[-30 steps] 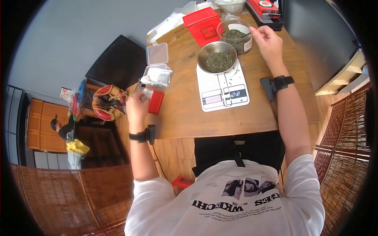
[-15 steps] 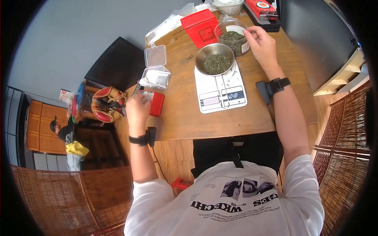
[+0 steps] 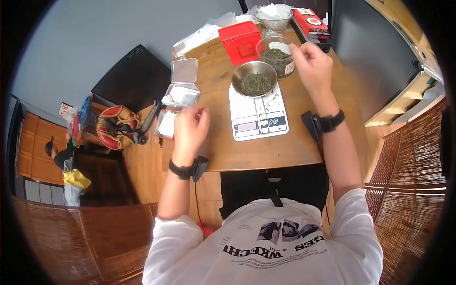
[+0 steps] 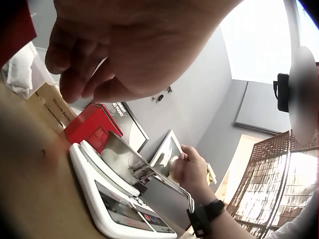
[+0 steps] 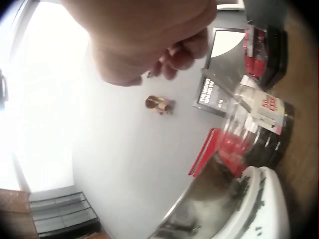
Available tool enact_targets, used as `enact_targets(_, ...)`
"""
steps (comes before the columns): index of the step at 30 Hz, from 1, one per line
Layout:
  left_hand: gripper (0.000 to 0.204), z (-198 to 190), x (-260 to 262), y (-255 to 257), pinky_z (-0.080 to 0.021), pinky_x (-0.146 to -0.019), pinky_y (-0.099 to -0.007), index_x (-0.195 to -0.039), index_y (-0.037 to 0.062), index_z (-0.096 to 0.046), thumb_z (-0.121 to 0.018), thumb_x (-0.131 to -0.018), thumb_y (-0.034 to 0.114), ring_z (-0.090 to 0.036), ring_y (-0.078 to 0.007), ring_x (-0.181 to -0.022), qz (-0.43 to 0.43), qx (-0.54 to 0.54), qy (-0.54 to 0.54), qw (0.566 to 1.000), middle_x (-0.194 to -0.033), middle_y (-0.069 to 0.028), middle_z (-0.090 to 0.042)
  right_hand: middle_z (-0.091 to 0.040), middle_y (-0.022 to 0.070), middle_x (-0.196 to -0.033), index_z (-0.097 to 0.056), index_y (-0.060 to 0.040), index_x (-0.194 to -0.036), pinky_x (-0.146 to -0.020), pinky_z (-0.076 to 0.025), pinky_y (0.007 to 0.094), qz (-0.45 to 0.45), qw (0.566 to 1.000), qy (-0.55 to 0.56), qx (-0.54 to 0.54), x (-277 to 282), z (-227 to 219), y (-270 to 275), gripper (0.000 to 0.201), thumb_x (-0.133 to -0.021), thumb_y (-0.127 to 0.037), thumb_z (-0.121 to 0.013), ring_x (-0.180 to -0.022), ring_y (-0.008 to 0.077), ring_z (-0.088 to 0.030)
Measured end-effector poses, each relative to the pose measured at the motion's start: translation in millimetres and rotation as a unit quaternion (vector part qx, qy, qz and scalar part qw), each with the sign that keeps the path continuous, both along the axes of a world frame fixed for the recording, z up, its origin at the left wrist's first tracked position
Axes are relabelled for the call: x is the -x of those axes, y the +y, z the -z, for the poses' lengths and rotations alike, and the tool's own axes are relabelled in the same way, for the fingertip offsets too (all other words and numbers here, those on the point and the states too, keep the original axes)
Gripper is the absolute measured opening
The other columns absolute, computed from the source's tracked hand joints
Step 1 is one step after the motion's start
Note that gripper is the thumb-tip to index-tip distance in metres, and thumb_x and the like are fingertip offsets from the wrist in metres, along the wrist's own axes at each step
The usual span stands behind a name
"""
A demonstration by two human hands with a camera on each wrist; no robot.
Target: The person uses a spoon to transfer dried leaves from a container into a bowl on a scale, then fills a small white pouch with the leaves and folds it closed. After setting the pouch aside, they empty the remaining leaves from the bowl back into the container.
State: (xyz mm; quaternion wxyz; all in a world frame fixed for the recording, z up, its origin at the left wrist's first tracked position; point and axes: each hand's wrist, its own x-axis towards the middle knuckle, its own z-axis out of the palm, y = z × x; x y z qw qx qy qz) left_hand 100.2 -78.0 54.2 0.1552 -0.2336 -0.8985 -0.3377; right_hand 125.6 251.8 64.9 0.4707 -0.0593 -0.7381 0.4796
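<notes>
Tins and trays first, at the table's left edge: small red-rimmed tin with white contents, lying just left of the left hand's fingertips; clear hinged box with white sachets beyond it, lid standing open.

Left hand: hovers over the wooden table, fingers loosely curled, holding nothing that shows; fingertips near the tin's right edge, whether touching cannot be told. Black wrist strap behind it.

White kitchen scale: to the right of the left hand's fingers, display panel toward the person. Steel bowl of dried green leaf sits on its platform; a thin metal piece lies across the platform below the bowl.

Red lidded box: beyond the scale, at the far side of the table.

Clear jar of the same green leaf: directly under the right hand's fingertips, just beyond and right of the bowl.

Right hand: raised above the jar, fingers drawn together toward the thumb in a pinch; whether any leaf is held cannot be told.

Red packet: far right corner, past the right hand's fingers.
</notes>
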Motion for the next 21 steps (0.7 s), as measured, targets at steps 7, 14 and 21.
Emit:
enact_targets(7, 0.026, -32, 74, -31, -0.055, -0.082, -0.0437, -0.103, -0.0022, -0.073, -0.067, -0.082, 0.013, -0.069, -0.0388, -0.091, -0.099, 0.196, 0.064, 0.973, -0.095, -0.0248, -0.071, -0.044, 0.0169, -0.047, -0.057, 0.0068, -0.057, -0.048, -0.04, 0.0412, -0.123, 0.923, -0.314, -0.184, -54, -4, -49, 0.069, -0.09, -0.053, -0.066, -0.043, 0.023, -0.044)
enact_targets(14, 0.031, -31, 120, -35, -0.054, -0.09, -0.0447, -0.106, -0.001, -0.072, -0.061, -0.079, 0.005, -0.068, -0.0401, -0.102, -0.11, 0.253, -0.075, 0.958, -0.103, -0.0263, -0.07, -0.049, 0.0228, -0.048, -0.059, 0.0078, -0.056, -0.049, -0.041, 0.0459, -0.14, 0.908, -0.352, -0.182, -67, 3, -66, 0.071, -0.09, -0.054, -0.065, -0.045, 0.0349, -0.05)
enact_targets(21, 0.023, -19, 147, -42, -0.055, -0.089, -0.0467, -0.097, -0.002, -0.074, -0.059, -0.08, 0.003, -0.069, -0.0413, -0.099, -0.12, 0.325, -0.067, 0.936, -0.101, -0.0265, -0.07, -0.061, 0.0236, -0.061, -0.067, 0.0045, -0.066, -0.058, -0.05, 0.0465, -0.135, 0.914, -0.344, -0.166, -66, -10, -60, 0.062, -0.092, -0.052, -0.063, -0.059, 0.0402, -0.062)
